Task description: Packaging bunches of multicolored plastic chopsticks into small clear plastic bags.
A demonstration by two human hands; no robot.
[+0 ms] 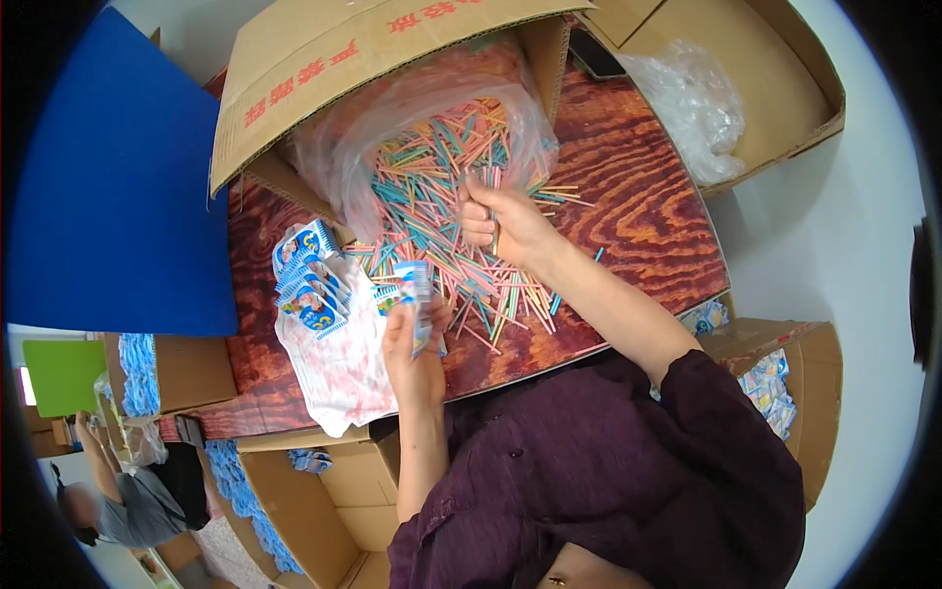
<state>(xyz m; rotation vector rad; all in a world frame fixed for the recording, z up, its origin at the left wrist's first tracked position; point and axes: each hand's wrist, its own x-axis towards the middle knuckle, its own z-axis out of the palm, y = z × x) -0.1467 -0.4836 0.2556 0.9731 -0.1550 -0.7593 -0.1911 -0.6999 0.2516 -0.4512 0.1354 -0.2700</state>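
Centrally, packet (416,285): was held near the white cloth (341,383), left grip (410,351) pinched on it.
Right grip (507,222): was clenched on several sticks (496,178) over the loose pile (417,201).
Stick step: apparently, gathering for packing was in hand.
Packing move: probably called next for aligning stick ends with the packet.
Beyond: an open carton (343,69) lay on the table (638,221).
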